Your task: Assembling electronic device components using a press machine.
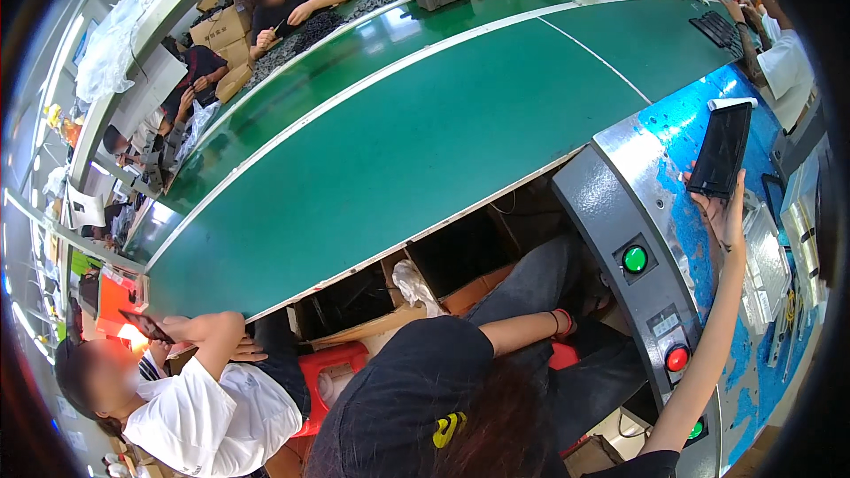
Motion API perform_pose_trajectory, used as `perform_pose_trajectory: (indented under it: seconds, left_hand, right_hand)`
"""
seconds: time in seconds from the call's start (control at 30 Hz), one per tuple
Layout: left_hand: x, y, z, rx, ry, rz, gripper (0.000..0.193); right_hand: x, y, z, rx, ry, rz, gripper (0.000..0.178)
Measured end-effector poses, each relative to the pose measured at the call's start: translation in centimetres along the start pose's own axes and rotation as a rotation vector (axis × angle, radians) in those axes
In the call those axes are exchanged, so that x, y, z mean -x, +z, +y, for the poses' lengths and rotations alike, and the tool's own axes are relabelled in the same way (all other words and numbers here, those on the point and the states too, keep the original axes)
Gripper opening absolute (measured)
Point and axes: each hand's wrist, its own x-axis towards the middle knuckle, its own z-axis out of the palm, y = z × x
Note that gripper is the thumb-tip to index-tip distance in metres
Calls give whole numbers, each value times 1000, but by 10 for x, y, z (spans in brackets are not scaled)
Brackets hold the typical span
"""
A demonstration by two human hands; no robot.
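Observation:
My right arm reaches out to the right over the machine's worn blue-and-metal top. At its end my right hand [726,217] grips the lower end of a flat black phone-like device [722,149], its dark face turned up. A white roll-shaped piece [732,104] lies at the device's far end. My left forearm [521,334] rests across my lap, with a red band [562,323] at the wrist. The fingers of my left hand are hidden by my dark trousers and the shadow.
Beside me the grey machine panel [611,204] carries a green button [635,258] and a red button [677,358]. Silvery metal fixtures [766,270] lie right of my arm. A long green belt [381,168] crosses ahead. A person in white [212,416] sits at left; others work beyond.

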Motion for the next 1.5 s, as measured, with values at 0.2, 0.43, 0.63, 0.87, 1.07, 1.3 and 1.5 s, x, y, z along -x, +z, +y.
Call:
perform_pose_trajectory:
  seconds: [0.2,0.43,0.63,0.87,1.07,1.3,1.5]
  left_hand:
    - [0,-3,-1,-22,11,-56,52]
    - [3,-10,-2,-45,30,-118,52]
    - [2,-13,-1,-63,49,-173,52]
    - [4,-15,-1,-87,63,-235,53]
    - [8,-20,-5,-106,77,-290,53]
    - [11,-22,-7,-129,94,-352,53]
    - [15,-24,-6,-145,110,-405,54]
  right_hand:
    - [0,0,0,28,-14,7,79]
    - [1,1,-1,12,-7,8,79]
    - [1,1,-1,7,-3,-9,80]
    - [0,2,-1,10,-4,-3,80]
    - [1,2,-1,3,7,-1,79]
    - [-1,-2,1,8,-7,8,79]
    - [-1,-3,2,45,-37,-16,78]
